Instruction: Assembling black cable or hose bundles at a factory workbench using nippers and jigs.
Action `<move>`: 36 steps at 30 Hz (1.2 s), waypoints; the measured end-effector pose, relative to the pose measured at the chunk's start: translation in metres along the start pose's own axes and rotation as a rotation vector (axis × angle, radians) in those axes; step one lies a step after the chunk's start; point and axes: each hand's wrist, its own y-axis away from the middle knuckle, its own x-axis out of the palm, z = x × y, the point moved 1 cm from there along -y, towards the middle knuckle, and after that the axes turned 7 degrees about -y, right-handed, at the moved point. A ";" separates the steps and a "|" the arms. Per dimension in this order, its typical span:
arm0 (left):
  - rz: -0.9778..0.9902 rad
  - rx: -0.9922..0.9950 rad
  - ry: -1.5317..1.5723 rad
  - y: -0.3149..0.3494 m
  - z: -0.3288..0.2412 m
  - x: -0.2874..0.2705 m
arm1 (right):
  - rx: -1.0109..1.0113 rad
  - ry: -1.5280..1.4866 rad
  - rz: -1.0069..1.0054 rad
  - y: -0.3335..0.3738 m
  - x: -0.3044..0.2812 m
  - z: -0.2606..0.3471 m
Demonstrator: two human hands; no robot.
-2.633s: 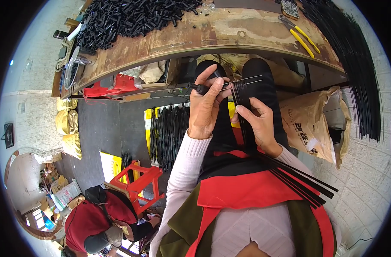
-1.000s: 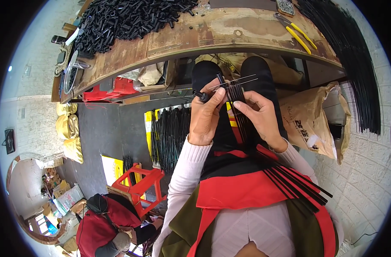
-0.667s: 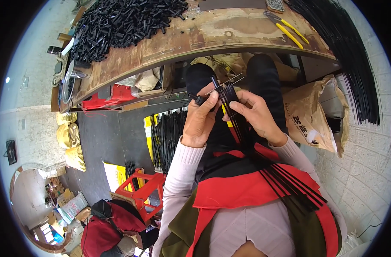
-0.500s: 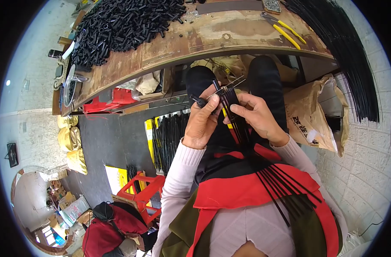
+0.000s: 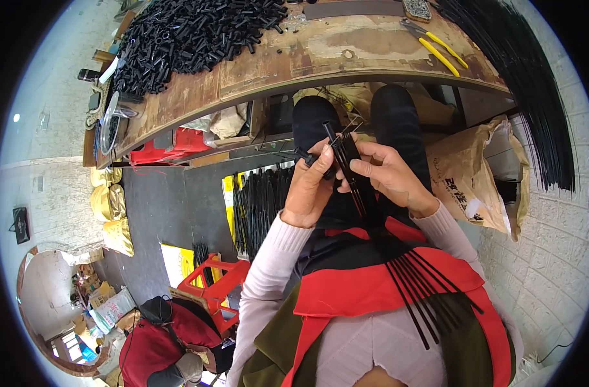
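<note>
In my right hand (image 5: 392,175) is a bundle of thin black rods (image 5: 412,293), pinched between thumb and fingers near its upper end. The rods run down over my lap and fan out across the red and black apron (image 5: 372,290). My left hand (image 5: 307,190) is closed around several short black plastic tubes. One tube (image 5: 330,132) sticks up between thumb and fingers, right beside the tips of the rods. Whether it is on a rod or only next to one, I cannot tell. Thin metal wire ends (image 5: 354,122) show just beyond the fingertips.
Ahead stands a worn wooden bench (image 5: 333,48) with a heap of short black tubes (image 5: 197,39) and yellow-handled pliers (image 5: 439,55). More black rods (image 5: 527,90) hang off its right end. A paper sack (image 5: 468,174) is at the right, a red stool (image 5: 220,287) at the left.
The standing tube in my left hand has come closer to the rod tips. The long wires that crossed there show less. My right hand keeps its grip; the whole view has shifted slightly.
</note>
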 end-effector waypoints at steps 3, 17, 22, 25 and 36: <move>-0.026 0.049 -0.029 -0.002 0.001 0.003 | -0.071 0.045 -0.007 0.000 0.001 -0.002; 0.373 -0.112 -0.403 -0.047 -0.069 0.005 | -0.105 0.083 -0.052 0.005 0.004 0.002; 0.035 0.122 -0.291 -0.044 -0.055 -0.002 | -0.095 0.068 -0.078 0.003 0.004 0.003; -0.161 0.259 -0.424 -0.046 -0.056 0.002 | -0.098 0.057 -0.085 0.004 0.003 0.004; -0.188 0.198 -0.310 -0.042 -0.052 0.002 | -0.115 0.052 -0.119 0.003 0.007 0.001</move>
